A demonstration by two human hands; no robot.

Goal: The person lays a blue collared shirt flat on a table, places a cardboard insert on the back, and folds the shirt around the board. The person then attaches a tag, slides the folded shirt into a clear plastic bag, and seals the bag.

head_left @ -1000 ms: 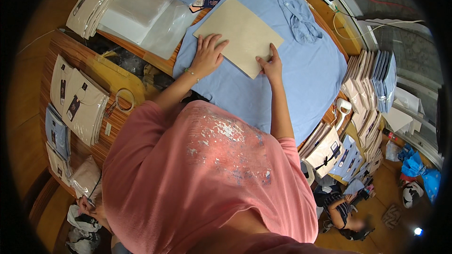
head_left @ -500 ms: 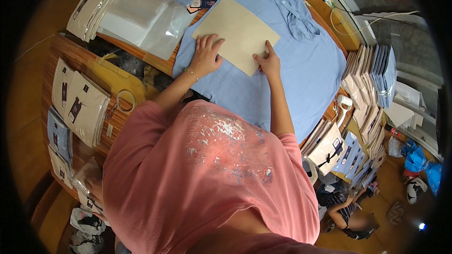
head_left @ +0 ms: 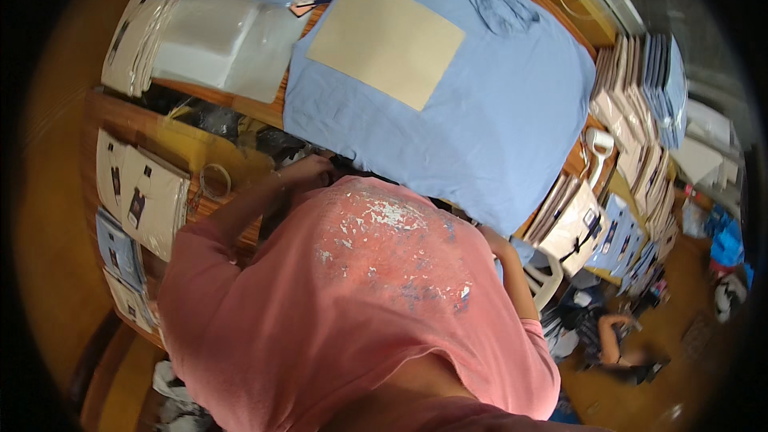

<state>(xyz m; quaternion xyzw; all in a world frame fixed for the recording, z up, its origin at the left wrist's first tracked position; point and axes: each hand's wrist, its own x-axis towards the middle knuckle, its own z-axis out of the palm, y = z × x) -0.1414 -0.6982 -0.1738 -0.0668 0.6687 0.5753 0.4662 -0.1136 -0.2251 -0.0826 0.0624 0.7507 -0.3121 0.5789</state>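
Note:
A light blue polo shirt (head_left: pixel 512 104) lies spread over the table, its collar at the far right. On it rests a flat beige card sheet (head_left: pixel 388 44), turned at an angle, with neither hand touching it. My left hand (head_left: pixel 310 173) is low at the near table edge, close to the shirt's left lower corner; its fingers are blurred and partly hidden. Beside my body, at the shirt's near right edge, is my right hand (head_left: pixel 494 242). Its fingers are mostly out of sight, so I cannot tell whether it grips the cloth.
Clear plastic bags (head_left: pixel 216 48) and bagged beige shirts (head_left: pixel 136 44) lie at the far left. More bagged shirts (head_left: pixel 140 188) sit on a left table, near a tape roll (head_left: pixel 214 180). Right: a white handheld device (head_left: pixel 598 144), folded stacks (head_left: pixel 632 104), and another person (head_left: pixel 612 340) low down.
Both hands have left the beige card and drawn back toward my body, down to the near table edge. The card stays on the shirt. The view has shifted slightly.

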